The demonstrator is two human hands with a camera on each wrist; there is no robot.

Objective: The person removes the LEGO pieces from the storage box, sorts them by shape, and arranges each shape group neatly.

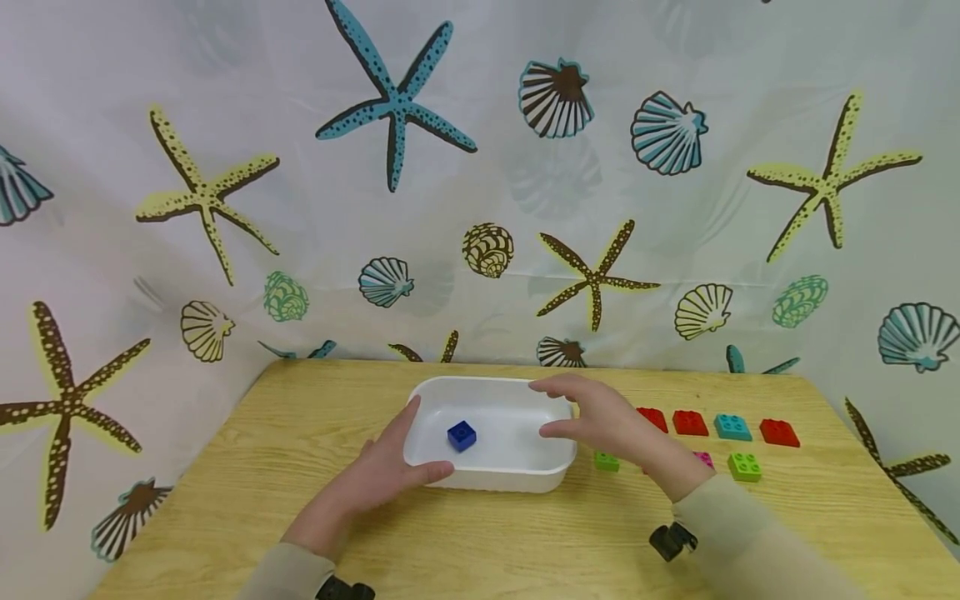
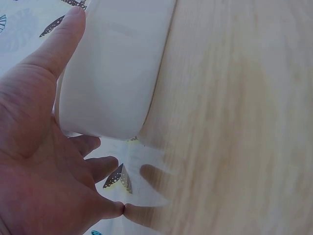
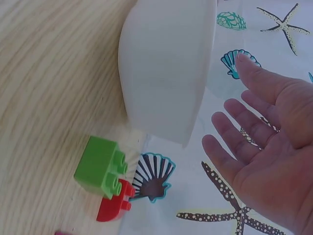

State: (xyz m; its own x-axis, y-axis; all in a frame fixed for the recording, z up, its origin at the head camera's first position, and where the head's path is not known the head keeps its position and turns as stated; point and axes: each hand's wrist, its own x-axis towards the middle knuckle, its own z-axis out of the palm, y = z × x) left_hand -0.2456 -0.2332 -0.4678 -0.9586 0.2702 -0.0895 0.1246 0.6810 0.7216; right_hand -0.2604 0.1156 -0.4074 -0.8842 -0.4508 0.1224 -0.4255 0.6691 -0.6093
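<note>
A white plastic tray stands on the wooden table, with one dark blue toy brick inside it, left of the middle. At the tray's left end is my left hand, its thumb along the front rim and its fingers spread by the end wall. The left wrist view shows this hand close against the tray; whether it touches cannot be told. Over the right end hovers my right hand, thumb and fingers apart. In the right wrist view this hand is clear of the tray and holds nothing.
Right of the tray lie several toy bricks: red bricks, a turquoise brick, green bricks and a pink brick partly behind my right forearm. A patterned curtain with starfish and shells hangs behind the table.
</note>
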